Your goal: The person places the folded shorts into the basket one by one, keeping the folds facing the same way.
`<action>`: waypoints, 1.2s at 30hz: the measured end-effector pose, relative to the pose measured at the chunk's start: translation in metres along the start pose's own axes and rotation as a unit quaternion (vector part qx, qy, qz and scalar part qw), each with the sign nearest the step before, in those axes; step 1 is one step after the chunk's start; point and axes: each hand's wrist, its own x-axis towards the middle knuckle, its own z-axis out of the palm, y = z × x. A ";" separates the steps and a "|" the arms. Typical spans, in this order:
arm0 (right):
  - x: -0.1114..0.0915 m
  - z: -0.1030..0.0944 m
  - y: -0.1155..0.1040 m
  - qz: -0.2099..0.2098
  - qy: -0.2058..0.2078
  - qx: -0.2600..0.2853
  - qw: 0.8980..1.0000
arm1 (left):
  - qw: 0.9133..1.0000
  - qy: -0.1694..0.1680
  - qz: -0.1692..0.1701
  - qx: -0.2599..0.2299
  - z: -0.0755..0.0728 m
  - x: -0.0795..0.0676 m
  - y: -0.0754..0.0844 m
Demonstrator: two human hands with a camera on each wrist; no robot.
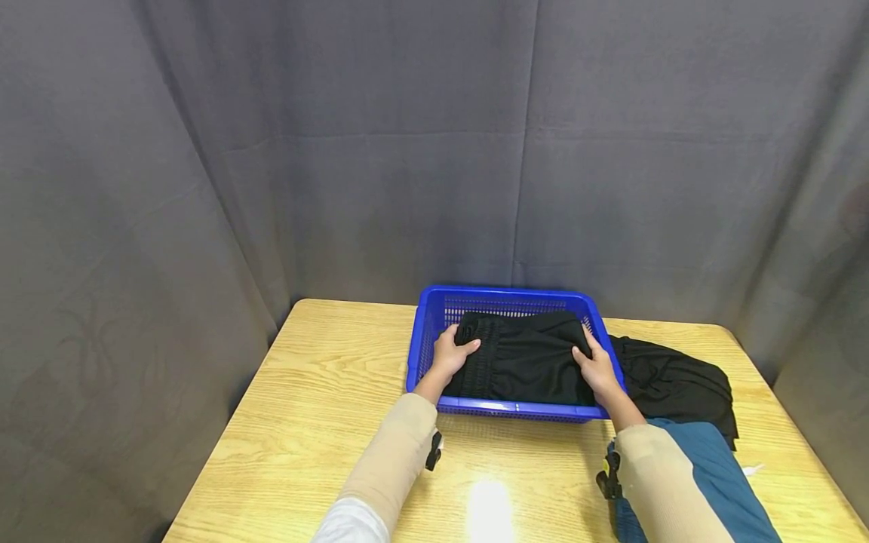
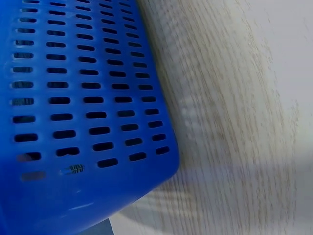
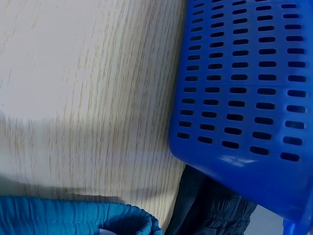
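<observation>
One broad stretch of wooden table (image 1: 326, 392) reaches from the blue basket (image 1: 523, 410) to the left edge; on the basket's right, a rumpled black garment (image 1: 679, 385) and a teal garment (image 1: 721, 467) take up room. Inside the basket lies a folded black garment (image 1: 532, 358), gripped at its ends by the left hand (image 1: 449, 356) and right hand (image 1: 597, 369), both half closed, thumbs on top.

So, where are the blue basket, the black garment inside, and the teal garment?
Blue basket (image 1: 516, 408), head view: front rim.
Black garment inside (image 1: 532, 358), head view: middle.
Teal garment (image 1: 718, 467), head view: visible middle part.
</observation>
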 end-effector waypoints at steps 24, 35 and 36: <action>-0.007 0.030 -0.016 -0.180 -0.012 -0.347 0.920 | 0.900 -0.182 0.122 0.377 -0.049 -0.076 0.188; -0.008 0.042 -0.011 -0.108 -0.150 -0.385 0.904 | 0.843 -0.273 0.081 0.456 -0.037 -0.085 0.175; -0.008 0.042 -0.011 -0.101 -0.157 -0.387 0.903 | 0.841 -0.277 0.077 0.459 -0.036 -0.085 0.175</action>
